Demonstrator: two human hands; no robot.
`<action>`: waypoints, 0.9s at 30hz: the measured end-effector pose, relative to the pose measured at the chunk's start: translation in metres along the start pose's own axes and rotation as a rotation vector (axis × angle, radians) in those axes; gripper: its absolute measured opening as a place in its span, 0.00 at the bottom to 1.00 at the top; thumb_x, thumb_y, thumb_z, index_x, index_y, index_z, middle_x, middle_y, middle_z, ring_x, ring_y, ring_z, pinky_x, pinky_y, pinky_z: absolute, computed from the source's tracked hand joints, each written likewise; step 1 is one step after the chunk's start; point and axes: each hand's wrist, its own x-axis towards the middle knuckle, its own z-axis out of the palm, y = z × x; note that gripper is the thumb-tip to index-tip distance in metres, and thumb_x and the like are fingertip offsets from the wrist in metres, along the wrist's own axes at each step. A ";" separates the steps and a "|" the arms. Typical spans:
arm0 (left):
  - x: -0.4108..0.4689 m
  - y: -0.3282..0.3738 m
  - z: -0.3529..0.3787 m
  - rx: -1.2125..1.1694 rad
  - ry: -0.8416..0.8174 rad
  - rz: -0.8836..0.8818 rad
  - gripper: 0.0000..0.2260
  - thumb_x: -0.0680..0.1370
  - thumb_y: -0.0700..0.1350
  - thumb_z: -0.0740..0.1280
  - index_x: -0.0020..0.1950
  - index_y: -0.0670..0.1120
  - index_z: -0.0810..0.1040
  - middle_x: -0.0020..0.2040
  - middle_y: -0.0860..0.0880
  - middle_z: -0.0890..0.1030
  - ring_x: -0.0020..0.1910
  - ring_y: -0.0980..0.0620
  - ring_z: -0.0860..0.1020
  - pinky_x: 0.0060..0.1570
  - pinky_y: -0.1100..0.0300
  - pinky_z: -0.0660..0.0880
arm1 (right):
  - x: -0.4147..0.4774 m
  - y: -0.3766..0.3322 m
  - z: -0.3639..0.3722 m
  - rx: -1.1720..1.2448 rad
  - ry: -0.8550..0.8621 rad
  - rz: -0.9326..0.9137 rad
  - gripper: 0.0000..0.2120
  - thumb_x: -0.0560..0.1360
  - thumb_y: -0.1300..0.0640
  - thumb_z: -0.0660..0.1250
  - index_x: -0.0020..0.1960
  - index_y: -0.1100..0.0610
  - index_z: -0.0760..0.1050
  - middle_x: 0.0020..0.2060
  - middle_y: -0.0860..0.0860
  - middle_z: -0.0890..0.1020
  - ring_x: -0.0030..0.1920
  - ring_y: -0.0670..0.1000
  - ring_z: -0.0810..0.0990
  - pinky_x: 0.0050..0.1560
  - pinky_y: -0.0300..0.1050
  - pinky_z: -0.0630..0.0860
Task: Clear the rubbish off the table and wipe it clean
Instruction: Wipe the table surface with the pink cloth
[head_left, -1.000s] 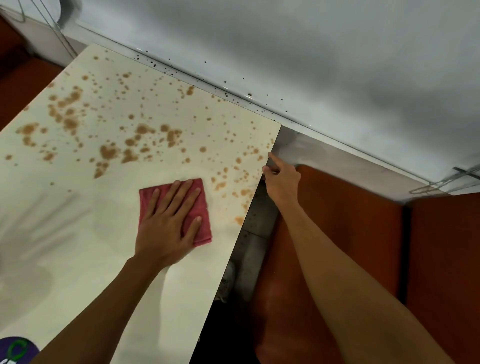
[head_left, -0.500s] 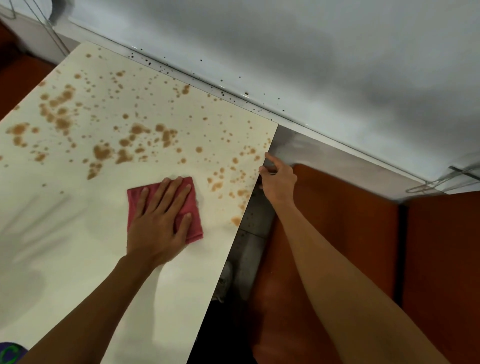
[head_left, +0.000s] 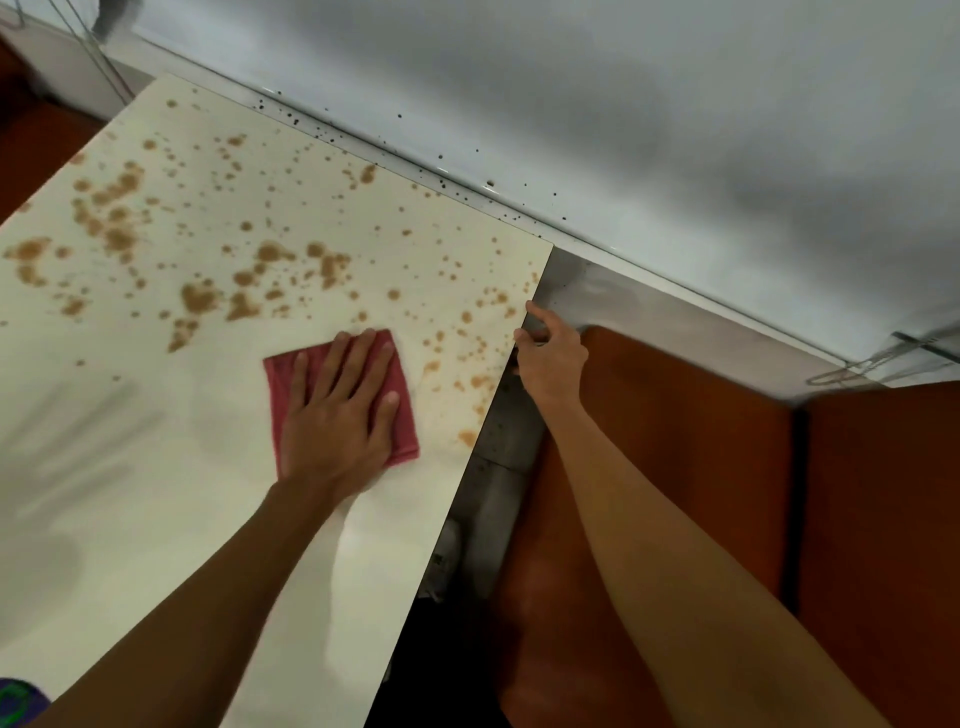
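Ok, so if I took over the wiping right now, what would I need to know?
Left hand: flat, fingers straight, pressing the red cloth onto the table.
Right hand: grips the table's right edge near the far corner.
Done: the near part of the table looks wiped clean.
Left: brown stains cover the far half up to the wall, and more lie between the cloth and the right edge.
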 end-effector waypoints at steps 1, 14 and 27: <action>0.006 0.013 0.002 0.005 0.001 0.012 0.29 0.85 0.56 0.49 0.86 0.51 0.54 0.86 0.51 0.54 0.85 0.49 0.48 0.81 0.37 0.49 | 0.000 0.000 -0.001 0.005 0.004 -0.004 0.19 0.79 0.54 0.72 0.67 0.39 0.79 0.42 0.46 0.82 0.57 0.62 0.81 0.61 0.66 0.80; 0.005 0.024 0.004 0.016 -0.007 0.062 0.29 0.85 0.57 0.51 0.86 0.51 0.54 0.86 0.51 0.54 0.86 0.49 0.48 0.81 0.36 0.49 | -0.003 -0.007 -0.003 0.049 0.007 0.007 0.19 0.80 0.59 0.72 0.69 0.46 0.79 0.41 0.46 0.82 0.51 0.58 0.84 0.66 0.65 0.77; -0.020 0.033 0.006 0.005 -0.016 0.102 0.29 0.85 0.56 0.54 0.86 0.51 0.56 0.86 0.50 0.55 0.86 0.48 0.49 0.81 0.36 0.51 | -0.009 -0.014 -0.005 0.043 0.029 -0.011 0.19 0.81 0.62 0.71 0.70 0.48 0.80 0.46 0.50 0.85 0.45 0.55 0.86 0.61 0.59 0.82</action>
